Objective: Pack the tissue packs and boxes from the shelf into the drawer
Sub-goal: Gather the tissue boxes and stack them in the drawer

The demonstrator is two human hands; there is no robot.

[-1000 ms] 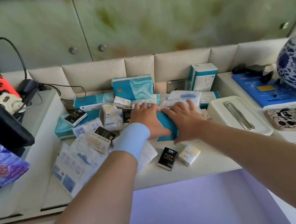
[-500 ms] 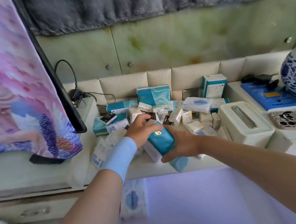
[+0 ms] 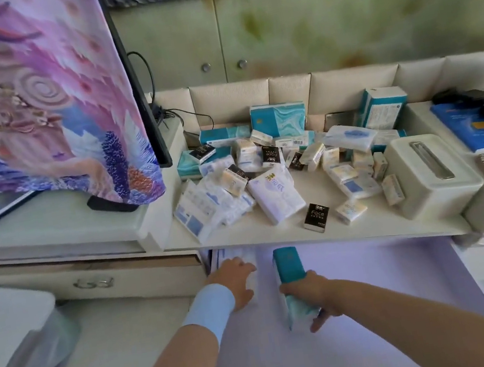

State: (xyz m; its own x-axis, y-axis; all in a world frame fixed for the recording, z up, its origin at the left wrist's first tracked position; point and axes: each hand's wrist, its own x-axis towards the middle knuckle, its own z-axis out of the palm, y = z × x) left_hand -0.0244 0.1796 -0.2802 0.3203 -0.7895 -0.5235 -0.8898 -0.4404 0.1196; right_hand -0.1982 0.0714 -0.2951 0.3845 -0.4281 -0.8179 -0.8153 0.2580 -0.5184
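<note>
Low in the centre of the frame, a teal tissue pack (image 3: 289, 271) is gripped by the right hand (image 3: 314, 295), fingers curled round its near end, thumb underneath. The pack is held lengthwise inside the open drawer (image 3: 378, 288), pointing toward the back. Just to its left, the left hand (image 3: 234, 281) is laid flat, fingers spread and nearly straight, on a white pack (image 3: 229, 253) lying in the drawer's far left corner. Above, across the middle of the frame, a jumble of tissue packs (image 3: 265, 179) is seen heaped on the shelf (image 3: 274, 237), a white tissue box (image 3: 429, 175) beside it on the right.
</note>
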